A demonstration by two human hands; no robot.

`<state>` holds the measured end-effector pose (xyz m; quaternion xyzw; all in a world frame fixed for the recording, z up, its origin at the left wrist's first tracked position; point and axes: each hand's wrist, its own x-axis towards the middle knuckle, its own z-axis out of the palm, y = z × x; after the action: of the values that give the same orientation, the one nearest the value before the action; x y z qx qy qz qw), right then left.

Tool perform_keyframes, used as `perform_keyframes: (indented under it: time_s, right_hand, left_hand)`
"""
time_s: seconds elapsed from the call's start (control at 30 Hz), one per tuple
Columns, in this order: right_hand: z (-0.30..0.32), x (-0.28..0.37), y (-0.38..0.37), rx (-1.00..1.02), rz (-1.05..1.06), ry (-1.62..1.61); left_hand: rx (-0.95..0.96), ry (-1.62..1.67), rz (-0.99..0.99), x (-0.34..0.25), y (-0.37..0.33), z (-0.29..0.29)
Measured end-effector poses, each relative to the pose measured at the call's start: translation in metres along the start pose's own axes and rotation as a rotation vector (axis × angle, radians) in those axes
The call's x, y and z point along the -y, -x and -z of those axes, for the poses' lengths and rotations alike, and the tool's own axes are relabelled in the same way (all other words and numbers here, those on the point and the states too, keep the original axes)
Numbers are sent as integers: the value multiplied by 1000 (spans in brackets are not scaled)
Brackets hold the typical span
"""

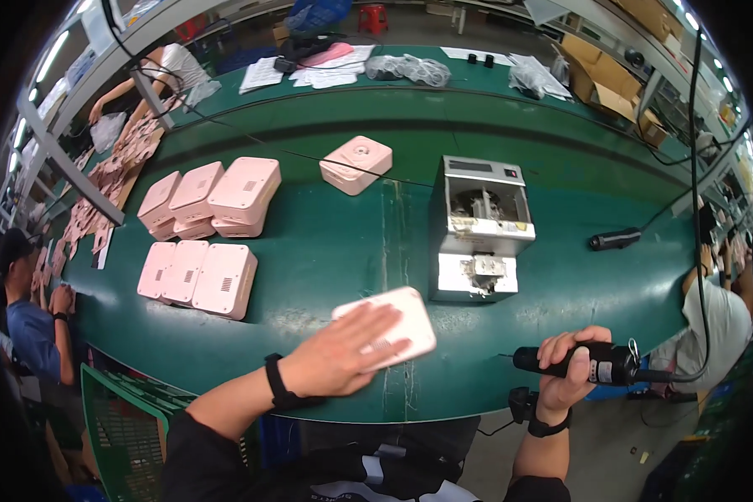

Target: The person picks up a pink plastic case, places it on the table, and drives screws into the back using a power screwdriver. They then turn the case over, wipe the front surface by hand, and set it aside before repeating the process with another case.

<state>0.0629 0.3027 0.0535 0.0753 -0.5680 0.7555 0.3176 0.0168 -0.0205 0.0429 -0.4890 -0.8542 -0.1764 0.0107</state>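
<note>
My left hand lies with stretched fingers on a pale pink plastic housing near the table's front edge. The housing has rounded corners and slightly blurred edges; the palm covers much of its face, and the thumb is hidden. To the right, my right hand is wrapped round a black electric screwdriver. Its thin bit points left, toward the housing but apart from it. Between and beyond my hands stands a grey screw feeder with an open front.
Two groups of pink housings stand at the left, the farther one stacked. Another pink housing lies farther back. A second black screwdriver rests at the right. A green crate stands by the front edge. Co-workers sit at both sides.
</note>
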Motion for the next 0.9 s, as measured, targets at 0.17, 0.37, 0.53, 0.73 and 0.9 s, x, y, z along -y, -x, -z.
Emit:
perform_keyframes:
  time_s: [0.17, 0.37, 0.53, 0.73, 0.9]
  right_hand:
    - [-8, 7, -11, 11, -45, 37]
    - [-59, 32, -64, 120, -4, -69]
    - [-102, 22, -100, 188, 17, 45]
    - [-113, 10, -108, 220, -76, 156]
    - [-95, 21, -92, 253, -85, 120]
  left_hand:
    - [64, 108, -251, -16, -42, -16]
    - [-233, 294, 37, -9, -38, -35]
    - [-188, 520, 175, -5, -37, -48]
    - [-229, 536, 150, 1, -33, -51]
    - [-266, 507, 139, 5, -35, -50]
